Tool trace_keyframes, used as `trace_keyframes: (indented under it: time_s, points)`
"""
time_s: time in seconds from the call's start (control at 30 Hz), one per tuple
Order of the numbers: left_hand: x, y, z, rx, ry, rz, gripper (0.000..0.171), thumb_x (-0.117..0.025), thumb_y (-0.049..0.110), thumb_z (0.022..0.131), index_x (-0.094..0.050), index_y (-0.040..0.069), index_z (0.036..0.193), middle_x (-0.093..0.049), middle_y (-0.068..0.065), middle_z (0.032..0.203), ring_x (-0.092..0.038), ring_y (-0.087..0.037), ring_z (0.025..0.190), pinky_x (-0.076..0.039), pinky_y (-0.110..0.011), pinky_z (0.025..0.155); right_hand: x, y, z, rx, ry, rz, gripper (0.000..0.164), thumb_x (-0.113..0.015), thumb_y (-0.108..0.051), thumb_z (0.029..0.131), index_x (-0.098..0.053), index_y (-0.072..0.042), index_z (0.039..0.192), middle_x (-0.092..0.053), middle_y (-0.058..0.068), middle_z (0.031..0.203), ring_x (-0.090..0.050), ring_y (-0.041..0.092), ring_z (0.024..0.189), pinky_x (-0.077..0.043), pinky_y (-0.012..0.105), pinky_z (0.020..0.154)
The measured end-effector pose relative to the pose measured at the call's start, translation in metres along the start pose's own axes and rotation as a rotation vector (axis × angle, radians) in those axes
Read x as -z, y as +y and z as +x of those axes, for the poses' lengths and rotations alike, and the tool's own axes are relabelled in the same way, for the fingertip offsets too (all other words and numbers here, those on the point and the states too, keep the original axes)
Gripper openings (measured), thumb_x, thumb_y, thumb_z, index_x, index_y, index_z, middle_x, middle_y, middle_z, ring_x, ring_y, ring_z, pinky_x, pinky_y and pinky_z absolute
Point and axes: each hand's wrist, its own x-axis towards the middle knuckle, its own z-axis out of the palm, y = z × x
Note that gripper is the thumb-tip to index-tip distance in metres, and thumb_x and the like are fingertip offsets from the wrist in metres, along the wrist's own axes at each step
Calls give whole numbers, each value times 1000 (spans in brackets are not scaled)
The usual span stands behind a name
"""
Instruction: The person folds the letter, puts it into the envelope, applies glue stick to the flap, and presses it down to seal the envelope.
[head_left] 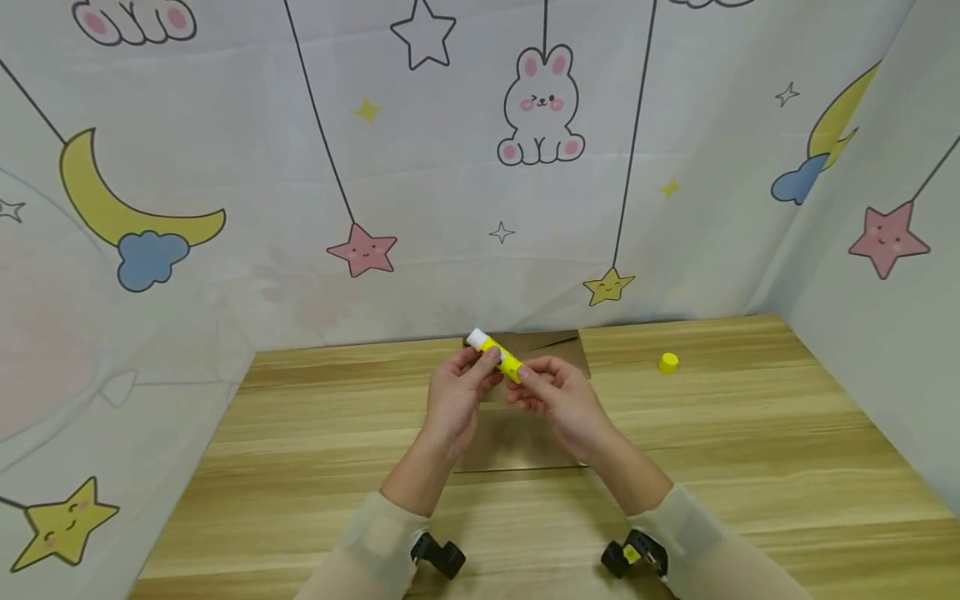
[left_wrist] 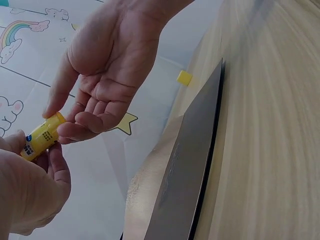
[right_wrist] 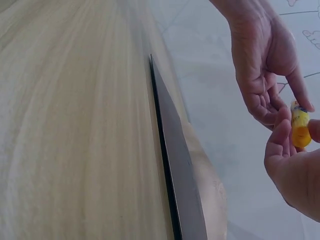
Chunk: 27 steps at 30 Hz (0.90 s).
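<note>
Above the table, a yellow glue stick (head_left: 507, 364) is held at a slant, its white end pointing up and to the left. My left hand (head_left: 454, 400) pinches the barrel between thumb and fingers. At the lower, orange-yellow end, my right hand (head_left: 570, 407) grips the glue stick with thumb and fingertips. Printing shows on the barrel (left_wrist: 45, 136) in the left wrist view. Beneath both hands a brown envelope (head_left: 510, 442) lies on the table, its flap (head_left: 551, 343) opened toward the back; the hands cover part of it.
A small yellow cap (head_left: 668, 362) stands on the wood-grain table (head_left: 315, 467) at the back right. Behind and at both sides hangs white cloth (head_left: 450, 167) printed with stars, moons and a rabbit.
</note>
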Motion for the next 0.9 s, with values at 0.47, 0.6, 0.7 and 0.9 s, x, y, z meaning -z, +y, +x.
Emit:
trace_keyframes:
  time_s: [0.47,0.6,0.7,0.9]
  points:
    - [1,0,1,3,18,16,31,-76,11,101,-66,-10,122,-69,-10,108,-68,-17,93,-60,-27,88,-4,1,-1,-46,21,-30,34,-57,-28,113,-58,1,130,-72,21,113,-73,23,93,-59,30,81]
    - [0,0,0,4,4,25,32,-76,11,101,-66,-10,122,-70,-10,107,-69,-16,93,-60,-27,87,-3,1,0,-120,6,61,35,-54,-29,114,-58,3,128,-73,11,104,-72,20,89,-58,27,78]
    - [-1,0,-1,8,2,20,32,-76,11,101,-66,-10,123,-71,-10,108,-69,-16,94,-60,-27,87,-3,2,0,-88,3,74,28,-56,-23,113,-57,2,125,-72,14,105,-71,19,89,-58,26,79]
    - [-1,0,0,11,9,14,32,-74,10,102,-66,-10,124,-70,-10,109,-69,-17,97,-60,-27,88,-6,6,-2,121,51,-90,22,-67,-5,105,-58,1,124,-70,18,108,-72,22,90,-59,31,84]
